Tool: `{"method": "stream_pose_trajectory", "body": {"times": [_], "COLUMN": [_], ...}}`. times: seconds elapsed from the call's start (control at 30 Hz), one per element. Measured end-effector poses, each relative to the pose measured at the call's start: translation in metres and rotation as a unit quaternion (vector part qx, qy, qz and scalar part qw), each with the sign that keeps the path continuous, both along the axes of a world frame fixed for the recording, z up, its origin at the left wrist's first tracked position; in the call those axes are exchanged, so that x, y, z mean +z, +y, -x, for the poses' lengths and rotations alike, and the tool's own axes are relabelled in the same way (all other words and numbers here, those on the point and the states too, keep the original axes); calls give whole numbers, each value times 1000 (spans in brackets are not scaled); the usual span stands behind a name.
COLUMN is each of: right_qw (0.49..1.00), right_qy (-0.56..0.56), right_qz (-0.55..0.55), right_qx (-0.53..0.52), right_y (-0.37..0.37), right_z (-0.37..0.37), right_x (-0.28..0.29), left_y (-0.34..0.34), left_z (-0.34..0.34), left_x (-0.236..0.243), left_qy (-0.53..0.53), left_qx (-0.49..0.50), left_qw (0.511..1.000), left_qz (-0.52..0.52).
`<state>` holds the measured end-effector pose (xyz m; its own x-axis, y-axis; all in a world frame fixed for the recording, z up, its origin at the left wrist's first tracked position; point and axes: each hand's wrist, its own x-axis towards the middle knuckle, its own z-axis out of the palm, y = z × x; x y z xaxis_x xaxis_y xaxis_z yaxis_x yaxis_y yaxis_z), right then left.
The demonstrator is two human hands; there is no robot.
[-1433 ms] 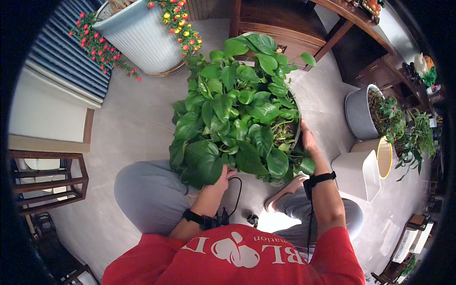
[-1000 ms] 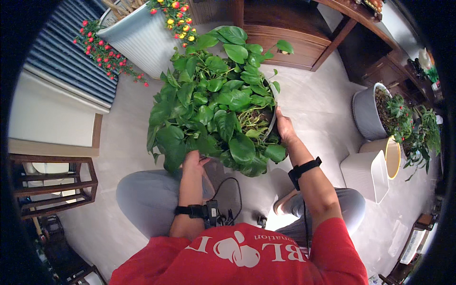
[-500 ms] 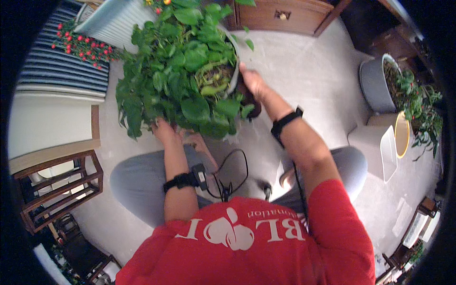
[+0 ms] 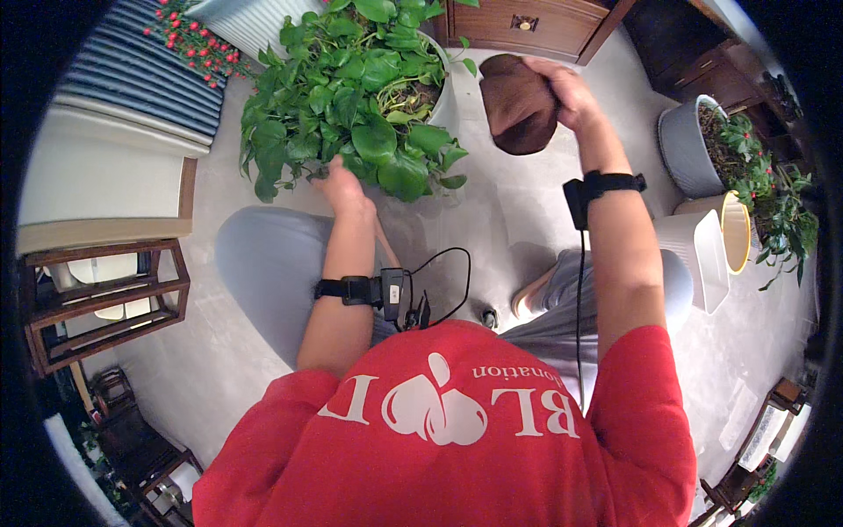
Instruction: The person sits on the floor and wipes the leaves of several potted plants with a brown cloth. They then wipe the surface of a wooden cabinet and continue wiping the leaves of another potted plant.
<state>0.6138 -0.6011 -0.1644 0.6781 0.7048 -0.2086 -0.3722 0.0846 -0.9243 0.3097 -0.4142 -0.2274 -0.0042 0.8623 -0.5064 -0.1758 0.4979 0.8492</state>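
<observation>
1. Seen from above, ahead of the knees and left of centre: a leafy green plant in a pale round pot. Soil and yellowish stems visible near the right rim; leaves spilling over the near and left sides. Contact between pot and floor hidden.
2. At the near edge of the plant: the left hand, reaching in among low leaves. Fingers partly covered; cannot tell whether spread or pinching anything.
3. To the right of the pot, raised well apart from the left hand: the right hand, with fingers bent around the far right side of a brown object.
4. On the brown object: dark, rounded sides, and a tilted pose. Exact kind unclear; a strip of floor showing between pot and object.
5. On both forearms: black straps, with cables. Below: a red shirt.
6. Beyond the brown object: a wooden cabinet. At upper left: a white ribbed pot beside red berries.
7. At right, close together: a grey pot, a yellow-rimmed bin and a white bin. At left: a dark wooden rack.
</observation>
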Motion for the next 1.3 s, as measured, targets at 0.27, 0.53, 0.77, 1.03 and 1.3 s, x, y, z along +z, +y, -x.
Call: {"method": "stream_pose_trajectory", "body": {"times": [0.27,0.53,0.77,1.03,1.3], "right_qw": [926,954,892,918,923], "right_qy": [-282,133,253,304,273], "right_qz": [200,-192,-233,-126,-150], "right_qx": [-149,-187,-294,-222,-226], "right_y": [-94,-157,-171,-120,-117], "right_z": [39,130,202,210,185], "right_x": [61,90,4,-13,-25], "left_y": [-65,-162,-229,-283,-278], "left_z": [-20,-16,-35,-56,-80], "left_x": [69,118,124,158,171], "left_qy": [75,-52,23,179,182], "left_qx": [-146,-472,-636,-607,-646], "left_qw": [967,861,671,430,326], "left_qz": [-194,-184,-379,-644,-666]}}
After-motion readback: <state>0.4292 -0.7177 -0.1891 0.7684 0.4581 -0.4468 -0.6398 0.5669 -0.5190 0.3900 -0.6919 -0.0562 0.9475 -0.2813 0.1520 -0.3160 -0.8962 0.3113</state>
